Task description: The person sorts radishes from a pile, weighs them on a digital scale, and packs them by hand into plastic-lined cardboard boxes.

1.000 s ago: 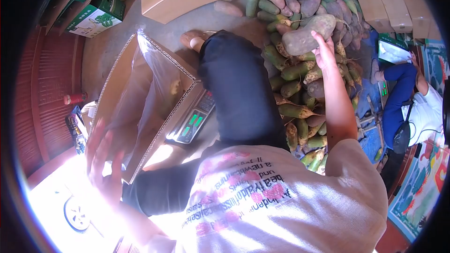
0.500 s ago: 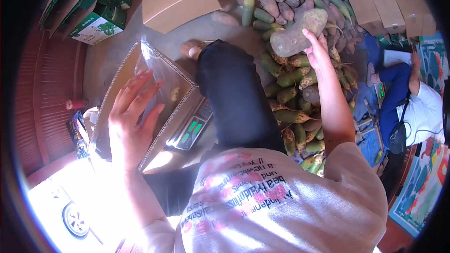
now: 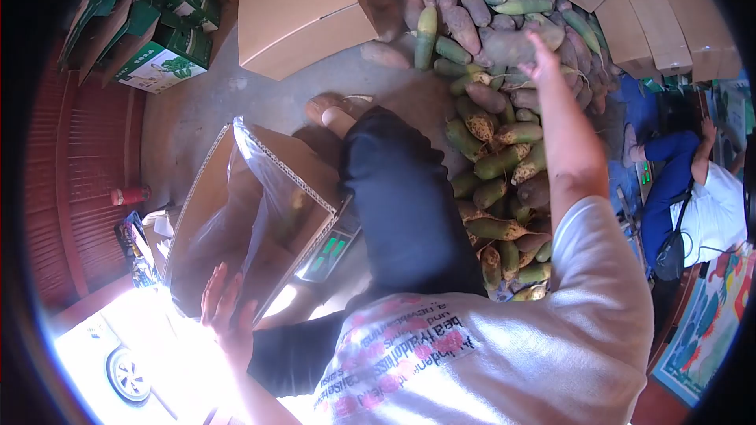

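My right hand [image 3: 543, 63] reaches out over the pile, its thumb and fingers around the end of a thick, grey-green radish [image 3: 504, 49]; both are smeared by motion. Beneath and around it lie several green and purplish radishes [image 3: 504, 161], some with brown, rough patches. My left hand [image 3: 227, 307] holds nothing, fingers apart, at the near edge of an open cardboard box [image 3: 193, 189]. A clear plastic bag [image 3: 256, 165] lines this box, and something pale shows dimly through it.
A scale with green digits [image 3: 329, 250] is beside the lined box. Ahead stands a brown carton [image 3: 303, 12], with green printed cartons [image 3: 165, 51] to the left and flattened cardboard [image 3: 665, 20] at the right. A seated person [image 3: 701, 201] is on the right.
My right hand has moved forward with the radish, lower over the far pile. My left hand has drawn back toward my body, from above the lined box to its near edge.
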Available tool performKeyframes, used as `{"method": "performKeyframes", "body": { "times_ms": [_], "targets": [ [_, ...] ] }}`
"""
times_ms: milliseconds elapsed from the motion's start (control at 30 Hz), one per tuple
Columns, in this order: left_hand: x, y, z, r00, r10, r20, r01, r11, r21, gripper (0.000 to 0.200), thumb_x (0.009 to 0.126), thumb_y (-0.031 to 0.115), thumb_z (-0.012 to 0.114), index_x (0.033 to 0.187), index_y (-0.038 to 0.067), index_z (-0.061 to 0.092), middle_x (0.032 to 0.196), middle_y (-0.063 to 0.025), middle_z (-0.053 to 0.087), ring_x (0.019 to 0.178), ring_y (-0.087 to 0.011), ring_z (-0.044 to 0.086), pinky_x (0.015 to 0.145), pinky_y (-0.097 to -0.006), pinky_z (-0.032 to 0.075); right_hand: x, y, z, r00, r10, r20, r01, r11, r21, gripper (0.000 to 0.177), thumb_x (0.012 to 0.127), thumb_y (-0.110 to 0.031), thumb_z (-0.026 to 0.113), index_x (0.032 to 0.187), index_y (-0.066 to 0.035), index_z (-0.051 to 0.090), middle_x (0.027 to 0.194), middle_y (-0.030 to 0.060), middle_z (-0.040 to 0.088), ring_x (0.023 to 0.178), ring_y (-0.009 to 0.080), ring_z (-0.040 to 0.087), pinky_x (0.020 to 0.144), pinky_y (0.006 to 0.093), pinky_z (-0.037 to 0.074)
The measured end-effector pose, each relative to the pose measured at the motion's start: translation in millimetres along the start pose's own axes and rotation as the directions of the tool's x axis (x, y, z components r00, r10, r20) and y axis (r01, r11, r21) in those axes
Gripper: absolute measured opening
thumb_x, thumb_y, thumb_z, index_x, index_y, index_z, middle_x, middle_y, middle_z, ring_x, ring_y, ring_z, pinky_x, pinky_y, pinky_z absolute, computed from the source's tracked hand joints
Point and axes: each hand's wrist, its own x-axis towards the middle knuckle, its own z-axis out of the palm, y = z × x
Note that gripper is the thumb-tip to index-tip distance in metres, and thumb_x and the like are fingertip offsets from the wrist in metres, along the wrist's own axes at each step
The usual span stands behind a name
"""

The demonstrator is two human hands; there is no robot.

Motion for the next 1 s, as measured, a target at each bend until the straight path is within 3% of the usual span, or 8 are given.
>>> {"method": "performKeyframes", "body": {
  "times_ms": [100, 167, 333, 433, 567, 600, 733, 1000],
  "targets": [
    [-1, -5, 3, 1.0, -0.02, -0.012, 0.02, 1.0, 0.007, 0.039, 0.079, 0.001, 0.066, 0.117, 0.007, 0.063, 0.134, -0.0096, 0.052, 0.119, -0.0306, 0.055, 0.094, -0.0407, 0.049, 74, -59, -25, 0.992, -0.11, -0.059, 0.118, 0.979, 0.164, 0.081, 0.076, -0.029, 0.079, 0.137, -0.002, 0.034, 0.136, 0.0207, 0.039, 0.109, 0.0373, 0.053, 0.085, 0.0405, 0.056],
    [-2, -5, 4, 0.999, -0.04, -0.007, 0.04, 0.999, -0.008, 0.038, 0.079, 0.001, 0.065, 0.116, 0.007, 0.062, 0.134, -0.0096, 0.052, 0.116, -0.0297, 0.057, 0.092, -0.04, 0.05, 69, -69, -36, 0.958, -0.263, -0.112, 0.261, 0.965, -0.026, 0.068, 0.081, -0.023, 0.075, 0.133, 0.002, 0.038, 0.126, 0.0189, 0.048, 0.103, 0.0324, 0.057, 0.083, 0.0369, 0.056],
    [-12, -11, 7, 0.998, -0.064, -0.019, 0.063, 0.997, -0.035, 0.038, 0.082, -0.002, 0.062, 0.118, 0.008, 0.061, 0.135, -0.0104, 0.051, 0.115, -0.0289, 0.058, 0.091, -0.0406, 0.051, 31, 29, -49, 0.962, -0.272, 0.03, 0.256, 0.853, -0.455, 0.055, 0.081, -0.024, 0.073, 0.124, 0.001, 0.049, 0.113, 0.0154, 0.06, 0.098, 0.0265, 0.06, 0.074, 0.0338, 0.054],
    [-14, -17, 12, 0.997, -0.033, -0.063, 0.026, 0.994, -0.109, 0.039, 0.083, -0.004, 0.06, 0.12, 0.009, 0.06, 0.136, -0.0108, 0.05, 0.115, -0.0292, 0.058, 0.092, -0.0411, 0.051, 17, 103, -56, 0.921, -0.35, 0.174, 0.374, 0.662, -0.649, 0.054, 0.08, -0.024, 0.073, 0.123, -0.001, 0.052, 0.114, 0.0172, 0.063, 0.103, 0.0266, 0.061, 0.085, 0.0352, 0.05],
    [-12, -12, 9, 0.998, -0.043, -0.053, 0.04, 0.998, -0.056, 0.039, 0.084, -0.004, 0.059, 0.12, 0.009, 0.061, 0.137, -0.0123, 0.05, 0.115, -0.0311, 0.058, 0.092, -0.0416, 0.05, -21, 182, -53, 0.83, -0.337, 0.444, 0.538, 0.278, -0.796, 0.079, 0.076, -0.032, 0.075, 0.137, -0.001, 0.037, 0.108, 0.0222, 0.062, 0.101, 0.0328, 0.061, 0.089, 0.0406, 0.048],
    [-12, -10, 8, 0.997, -0.056, -0.046, 0.054, 0.998, -0.041, 0.039, 0.084, -0.003, 0.059, 0.121, 0.009, 0.061, 0.137, -0.0127, 0.049, 0.115, -0.0315, 0.058, 0.093, -0.0417, 0.05, -40, 182, -37, 0.939, -0.183, 0.29, 0.316, 0.129, -0.94, 0.088, 0.073, -0.04, 0.075, 0.139, -0.002, 0.031, 0.119, 0.0226, 0.056, 0.111, 0.0386, 0.054, 0.097, 0.0443, 0.043],
    [-21, -5, 8, 0.986, -0.156, -0.066, 0.144, 0.978, -0.152, 0.039, 0.086, -0.002, 0.059, 0.123, 0.011, 0.061, 0.137, -0.0138, 0.049, 0.116, -0.0321, 0.057, 0.094, -0.0419, 0.049, -60, 180, -7, 0.911, -0.329, 0.247, 0.271, 0.026, -0.962, 0.092, 0.07, -0.042, 0.074, 0.138, -0.004, 0.025, 0.137, 0.0184, 0.036, 0.127, 0.0361, 0.036, 0.101, 0.0455, 0.039],
    [-24, -21, 23, 0.977, -0.162, -0.137, 0.134, 0.973, -0.189, 0.04, 0.087, 0.0, 0.058, 0.126, 0.01, 0.058, 0.138, -0.0147, 0.047, 0.119, -0.0315, 0.055, 0.097, -0.042, 0.046, -57, 181, 12, 0.983, -0.128, 0.133, 0.133, -0.003, -0.991, 0.088, 0.07, -0.048, 0.075, 0.128, -0.004, 0.025, 0.136, 0.021, 0.042, 0.127, 0.0356, 0.039, 0.101, 0.0466, 0.037]
  ]
}}
